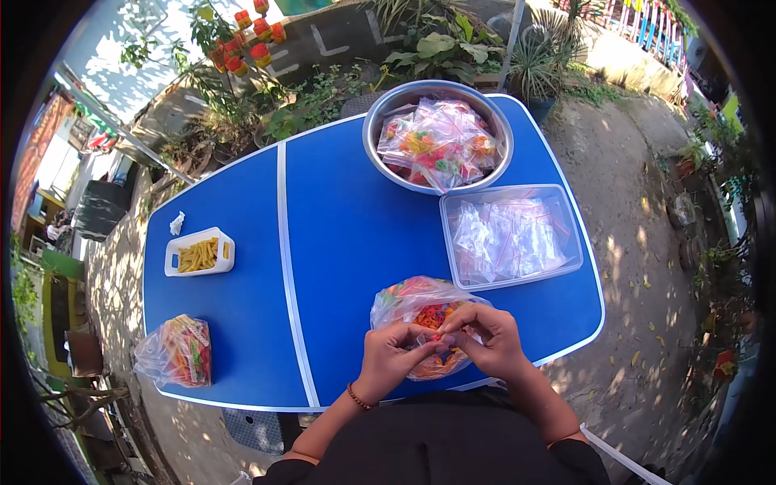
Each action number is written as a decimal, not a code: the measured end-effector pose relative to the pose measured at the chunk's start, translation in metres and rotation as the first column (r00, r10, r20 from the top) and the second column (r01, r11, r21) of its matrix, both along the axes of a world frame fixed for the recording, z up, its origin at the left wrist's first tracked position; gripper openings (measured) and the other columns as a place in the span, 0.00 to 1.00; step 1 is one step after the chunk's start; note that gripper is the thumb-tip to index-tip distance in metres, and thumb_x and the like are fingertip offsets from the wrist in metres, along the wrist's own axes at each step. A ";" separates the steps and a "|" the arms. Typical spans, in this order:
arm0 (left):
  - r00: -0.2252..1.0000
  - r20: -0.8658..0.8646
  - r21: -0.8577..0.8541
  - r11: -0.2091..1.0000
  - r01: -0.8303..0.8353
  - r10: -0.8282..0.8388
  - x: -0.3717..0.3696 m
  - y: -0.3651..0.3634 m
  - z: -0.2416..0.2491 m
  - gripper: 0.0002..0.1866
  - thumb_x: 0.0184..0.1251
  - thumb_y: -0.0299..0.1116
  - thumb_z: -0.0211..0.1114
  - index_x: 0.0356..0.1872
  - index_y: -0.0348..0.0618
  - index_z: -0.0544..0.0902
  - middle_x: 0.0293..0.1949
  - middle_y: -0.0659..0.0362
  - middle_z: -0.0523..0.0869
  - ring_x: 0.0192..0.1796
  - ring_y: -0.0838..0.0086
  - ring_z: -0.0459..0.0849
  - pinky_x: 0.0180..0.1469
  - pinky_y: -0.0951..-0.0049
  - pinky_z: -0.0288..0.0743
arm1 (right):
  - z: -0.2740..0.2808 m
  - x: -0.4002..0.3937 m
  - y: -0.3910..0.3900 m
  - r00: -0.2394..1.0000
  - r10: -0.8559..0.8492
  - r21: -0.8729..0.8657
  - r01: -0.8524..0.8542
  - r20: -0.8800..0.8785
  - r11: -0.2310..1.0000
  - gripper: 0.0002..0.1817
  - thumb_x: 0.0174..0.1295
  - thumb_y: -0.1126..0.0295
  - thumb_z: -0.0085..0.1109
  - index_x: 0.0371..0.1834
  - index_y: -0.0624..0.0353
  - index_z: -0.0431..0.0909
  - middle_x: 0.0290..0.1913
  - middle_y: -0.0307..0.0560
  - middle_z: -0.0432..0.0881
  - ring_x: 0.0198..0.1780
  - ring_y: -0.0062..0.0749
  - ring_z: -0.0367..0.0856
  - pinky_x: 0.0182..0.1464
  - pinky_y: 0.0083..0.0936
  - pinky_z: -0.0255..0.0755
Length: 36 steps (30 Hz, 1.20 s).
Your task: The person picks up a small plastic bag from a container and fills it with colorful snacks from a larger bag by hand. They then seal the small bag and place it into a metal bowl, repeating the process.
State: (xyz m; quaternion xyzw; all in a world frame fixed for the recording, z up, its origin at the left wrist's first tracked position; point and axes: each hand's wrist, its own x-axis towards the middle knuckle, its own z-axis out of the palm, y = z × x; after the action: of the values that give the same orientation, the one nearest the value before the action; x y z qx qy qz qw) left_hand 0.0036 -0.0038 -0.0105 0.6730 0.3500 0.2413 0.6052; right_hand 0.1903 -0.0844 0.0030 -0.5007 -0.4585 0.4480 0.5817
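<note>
My left hand (pixel 396 352) and right hand (pixel 488 339) pinched a small red piece (pixel 437 338) over the clear plastic bag (pixel 402 302), piece's long axis and pointing direction unclear.

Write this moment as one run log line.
left hand, right hand: fingertips pinched, meeting | beneath: bag of colorful pieces | ahead-right: tub

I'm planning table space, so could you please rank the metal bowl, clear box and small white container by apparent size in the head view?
1. Metal bowl and clear box: too alike to rank.
2. White container: clearly smallest.
</note>
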 end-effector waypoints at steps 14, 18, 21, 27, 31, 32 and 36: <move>0.996 0.063 0.016 0.998 0.068 -0.068 0.000 -0.003 -0.006 0.16 0.63 0.28 0.76 0.50 0.36 0.87 0.41 0.55 0.93 0.41 0.77 0.91 0.44 0.76 0.83 | 0.015 0.007 0.005 0.923 0.030 0.111 -0.078 0.383 0.991 0.07 0.59 0.82 0.68 0.40 0.61 0.86 0.38 0.45 0.87 0.40 0.30 0.83 0.47 0.27 0.77; 0.988 0.151 -0.003 1.000 0.015 -0.014 0.005 -0.002 0.002 0.13 0.72 0.29 0.68 0.52 0.33 0.86 0.44 0.53 0.92 0.47 0.74 0.91 0.50 0.74 0.85 | 0.004 0.001 0.005 0.967 -0.184 0.016 0.184 0.178 0.983 0.08 0.63 0.82 0.62 0.42 0.61 0.86 0.42 0.49 0.87 0.46 0.36 0.85 0.52 0.31 0.77; 0.981 0.195 -0.015 1.000 -0.020 0.023 0.006 -0.001 -0.002 0.12 0.77 0.30 0.63 0.54 0.32 0.84 0.45 0.52 0.92 0.48 0.72 0.91 0.51 0.73 0.85 | -0.002 0.011 0.002 0.866 0.005 -0.140 0.075 0.501 0.987 0.11 0.61 0.82 0.60 0.45 0.62 0.84 0.44 0.49 0.86 0.51 0.45 0.84 0.47 0.32 0.80; 0.974 0.213 -0.269 0.963 -0.017 0.077 0.001 0.001 -0.005 0.12 0.79 0.30 0.60 0.54 0.32 0.83 0.46 0.50 0.91 0.45 0.73 0.90 0.49 0.73 0.85 | -0.027 -0.002 0.005 0.436 0.039 -0.060 0.035 0.899 0.998 0.13 0.56 0.78 0.63 0.45 0.62 0.84 0.48 0.49 0.85 0.51 0.49 0.83 0.52 0.39 0.80; 0.969 0.231 -0.276 0.961 -0.025 0.092 0.000 0.003 -0.001 0.12 0.79 0.30 0.60 0.53 0.32 0.84 0.45 0.50 0.91 0.44 0.74 0.90 0.48 0.74 0.85 | -0.022 0.001 0.008 0.488 0.074 -0.085 -0.001 0.870 0.996 0.10 0.56 0.77 0.65 0.42 0.61 0.85 0.44 0.49 0.85 0.47 0.48 0.84 0.51 0.37 0.80; 0.969 0.228 -0.267 0.963 -0.032 0.095 0.000 0.003 0.000 0.12 0.79 0.30 0.61 0.52 0.32 0.84 0.44 0.50 0.91 0.44 0.75 0.90 0.47 0.75 0.85 | -0.017 0.002 0.008 0.539 0.056 -0.063 -0.005 0.840 0.998 0.10 0.56 0.77 0.66 0.41 0.61 0.85 0.42 0.49 0.85 0.46 0.47 0.84 0.51 0.36 0.80; 0.984 0.164 -0.168 0.985 -0.035 0.063 0.000 0.001 0.002 0.10 0.74 0.29 0.67 0.49 0.33 0.87 0.40 0.54 0.92 0.42 0.77 0.91 0.46 0.77 0.84 | -0.005 0.008 0.008 0.827 -0.008 -0.043 0.039 0.562 0.998 0.09 0.56 0.81 0.69 0.40 0.61 0.87 0.39 0.49 0.86 0.43 0.38 0.86 0.47 0.30 0.80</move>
State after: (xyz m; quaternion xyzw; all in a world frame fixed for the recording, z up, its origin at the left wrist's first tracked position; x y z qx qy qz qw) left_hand 0.0037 -0.0025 -0.0082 0.5891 0.3328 0.2828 0.6799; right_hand 0.1979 -0.0767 -0.0024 -0.6308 -0.5912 0.2859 0.4134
